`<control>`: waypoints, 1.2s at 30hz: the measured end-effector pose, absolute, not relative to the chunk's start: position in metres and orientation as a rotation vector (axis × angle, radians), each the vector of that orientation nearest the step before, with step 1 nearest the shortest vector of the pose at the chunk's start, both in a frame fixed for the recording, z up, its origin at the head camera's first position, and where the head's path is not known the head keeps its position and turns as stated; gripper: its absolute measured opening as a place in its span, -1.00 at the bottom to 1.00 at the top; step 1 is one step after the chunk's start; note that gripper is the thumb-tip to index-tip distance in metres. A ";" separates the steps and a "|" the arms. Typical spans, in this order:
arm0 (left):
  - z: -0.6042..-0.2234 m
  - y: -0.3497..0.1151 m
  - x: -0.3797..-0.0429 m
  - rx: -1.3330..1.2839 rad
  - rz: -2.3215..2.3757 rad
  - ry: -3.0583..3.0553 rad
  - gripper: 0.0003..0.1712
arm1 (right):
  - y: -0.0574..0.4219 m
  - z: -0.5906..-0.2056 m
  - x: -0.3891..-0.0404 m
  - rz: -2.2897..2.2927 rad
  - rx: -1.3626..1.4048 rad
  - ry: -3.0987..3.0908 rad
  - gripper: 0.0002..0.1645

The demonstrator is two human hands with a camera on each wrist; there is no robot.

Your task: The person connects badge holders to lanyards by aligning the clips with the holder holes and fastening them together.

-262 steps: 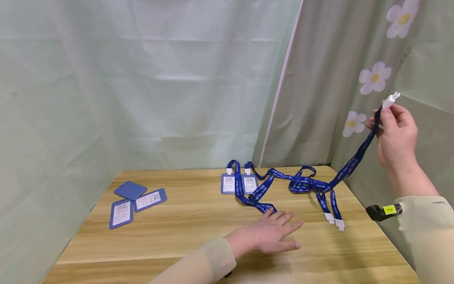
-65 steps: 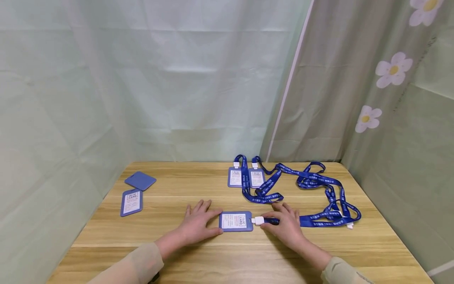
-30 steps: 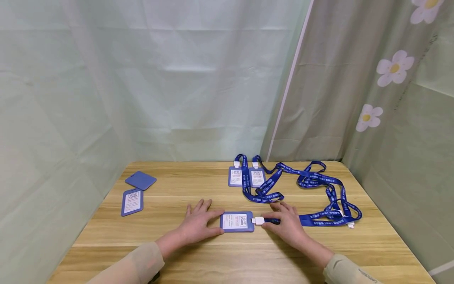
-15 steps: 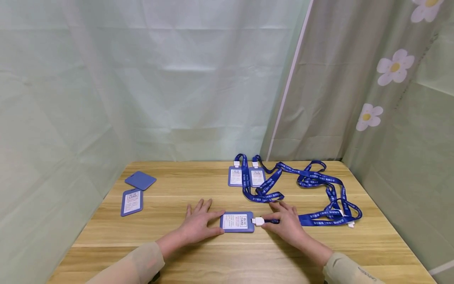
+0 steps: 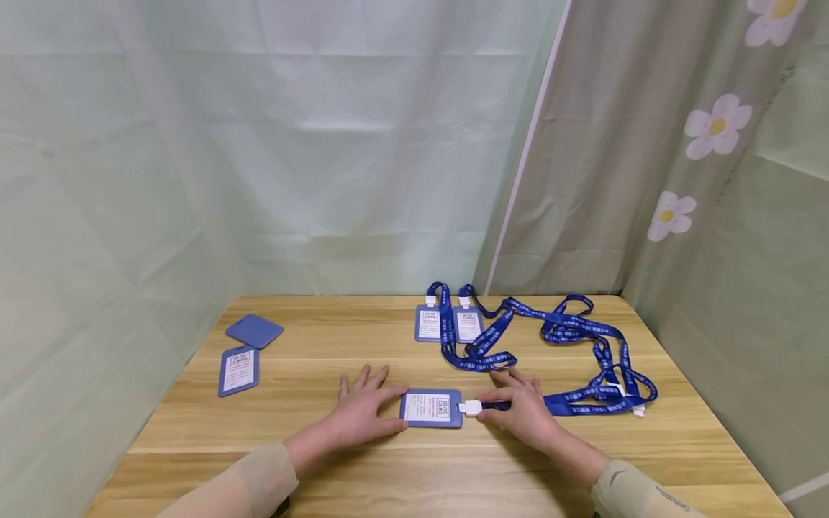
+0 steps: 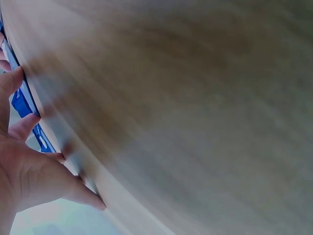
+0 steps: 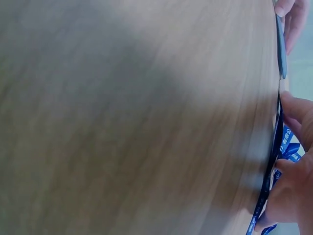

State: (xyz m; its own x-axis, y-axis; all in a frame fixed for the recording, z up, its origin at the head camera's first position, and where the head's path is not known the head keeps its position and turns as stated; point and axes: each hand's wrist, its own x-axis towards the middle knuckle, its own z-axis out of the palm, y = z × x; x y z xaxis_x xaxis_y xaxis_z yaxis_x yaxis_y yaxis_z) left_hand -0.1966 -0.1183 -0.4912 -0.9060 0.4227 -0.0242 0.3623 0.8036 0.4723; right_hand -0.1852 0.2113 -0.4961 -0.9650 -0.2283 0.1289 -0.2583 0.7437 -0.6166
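Note:
A blue ID card holder (image 5: 430, 409) lies flat on the table, turned sideways, with a white clip (image 5: 470, 409) at its slotted end. My left hand (image 5: 363, 411) grips the holder's left end between thumb and forefinger, its other fingers spread. With thumb and fingertips, my right hand (image 5: 526, 411) pinches the blue lanyard (image 5: 583, 403) just behind the clip. That lanyard runs right into a loop. Low in the left wrist view, my left hand (image 6: 34, 171) rests along the table edge. The right wrist view shows the strap beneath my right hand (image 7: 293, 186).
Two card holders (image 5: 428, 324) with lanyards attached lie side by side at the back. More blue lanyards (image 5: 570, 327) spread tangled across the right side, a white clip (image 5: 638, 411) among them. At left lie a face-down holder (image 5: 255, 331) and a face-up one (image 5: 238, 371). Curtains surround the wooden table (image 5: 311, 475).
Earliest, my right hand held a lanyard end up at the right and three loose holders lay left. One holder now lies centrally, joined to the clip. Over the last second, hands stay almost still.

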 end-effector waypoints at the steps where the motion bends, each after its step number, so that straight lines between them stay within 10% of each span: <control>1: -0.491 -0.119 -0.196 0.625 0.715 2.859 -0.24 | 0.212 -0.496 -0.186 1.044 0.402 -2.894 -0.66; 36: -0.494 -0.115 -0.198 0.622 0.704 2.878 -0.28 | 0.207 -0.498 -0.188 1.059 0.325 -2.921 -0.72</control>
State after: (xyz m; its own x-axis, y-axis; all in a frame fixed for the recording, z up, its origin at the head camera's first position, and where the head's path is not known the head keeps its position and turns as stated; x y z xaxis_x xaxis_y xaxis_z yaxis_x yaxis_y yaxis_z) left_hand -0.1979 -0.1147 -0.4937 -0.9094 0.4158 -0.0134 0.3627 0.8082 0.4639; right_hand -0.1877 0.2065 -0.4979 -0.9782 -0.1885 0.0866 -0.2002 0.7487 -0.6320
